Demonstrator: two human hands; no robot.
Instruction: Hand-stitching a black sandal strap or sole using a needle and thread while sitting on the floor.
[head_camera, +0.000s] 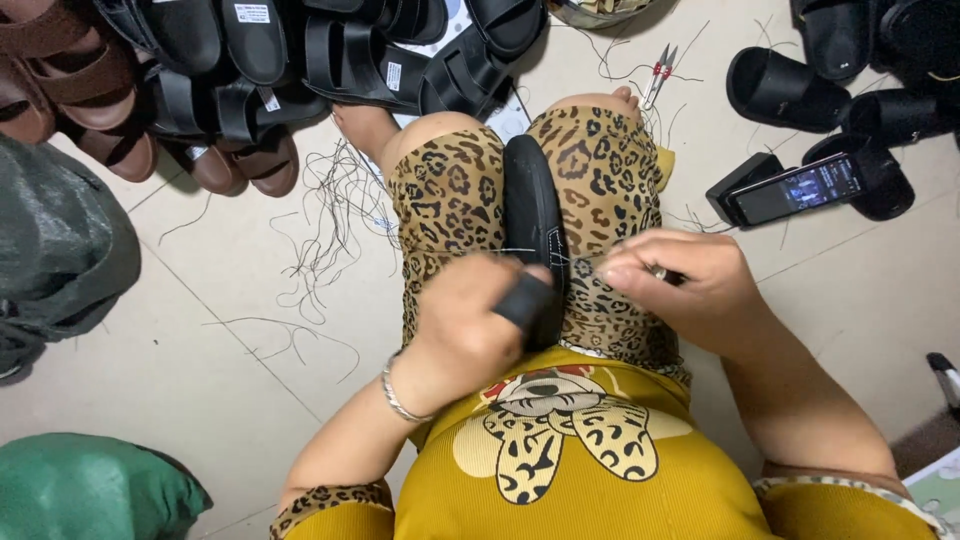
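Floor (240, 300): pale tile, serving as the work surface; the person sits on it with the work in the lap.

Finished-or-waiting stock, far left: a heap of black sandals (330, 50) and brown sandals (90, 90), piled within arm's reach. More black sandals (790, 90) lie far right.

Bags, left: a dark grey sack (60, 240) and a green bag (90, 490) at the near left corner.

Black sandal (532, 215): stands on edge between the knees, wedged there so both hands stay free; white stitching shows along its side.

Left hand (465, 330): clamped on the near end of the sandal, a black guard over the thumb, seemingly for pushing against the sole. A silver bracelet (398, 395) sits on the wrist.

Right hand (680, 285): fingers pinched together on a small tool, probably a needle, just right of the sandal at the stitch line; the tool itself is too small to tell.

Phone (800, 188): lit screen, propped against a dark block on the right, angled toward the sitter.

Thread offcuts (330, 220): dark strands scattered left of the knee.

Thread snips (660, 70): red-handled, lying far beyond the knees.
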